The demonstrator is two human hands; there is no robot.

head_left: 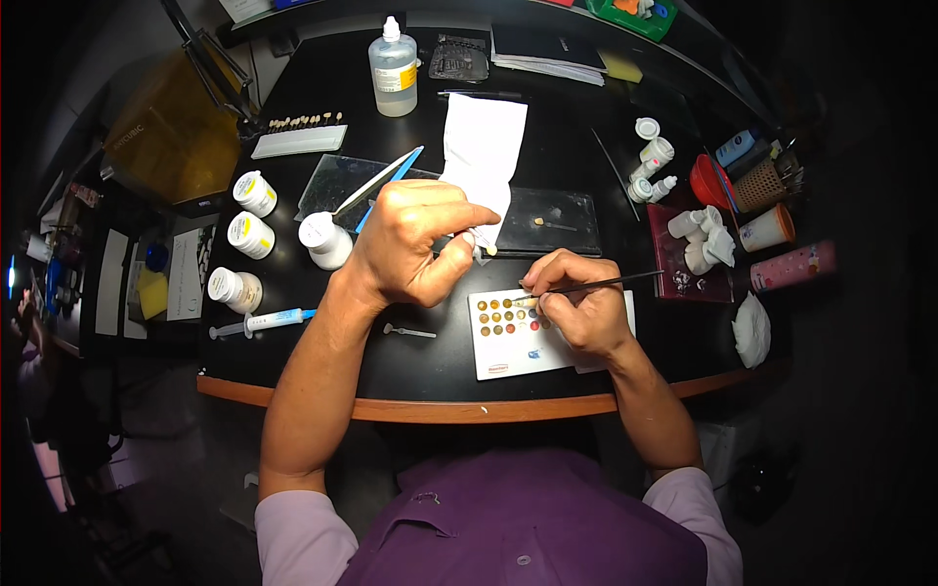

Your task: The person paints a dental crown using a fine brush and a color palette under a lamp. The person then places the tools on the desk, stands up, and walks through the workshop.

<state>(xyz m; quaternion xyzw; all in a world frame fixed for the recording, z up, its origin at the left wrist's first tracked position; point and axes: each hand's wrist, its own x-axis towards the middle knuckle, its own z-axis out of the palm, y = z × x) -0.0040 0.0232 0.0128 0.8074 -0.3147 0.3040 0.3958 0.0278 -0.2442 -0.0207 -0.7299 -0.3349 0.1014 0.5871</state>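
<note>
My left hand (418, 239) is raised over the middle of the table, thumb and forefinger pinching a thin holder with a small tooth-coloured dental crown (490, 251) at its end. My right hand (591, 303) is closed around a slim dark brush (625, 279). The brush tip is low over a white palette card (503, 357) with rows of brown, yellow, red and blue colour spots. Part of the card lies hidden under my right hand. Beyond my left hand a creased white paper tissue (484, 137) lies on a dark glass slab (576, 220).
Several white lidded jars (251, 234) and a syringe (274, 322) stand or lie at the left, near a tooth shade guide (298, 142). A clear bottle (395, 78) stands at the back. Small bottles (702, 239) crowd a red tray (674, 278) at the right, beside crumpled tissue (751, 332).
</note>
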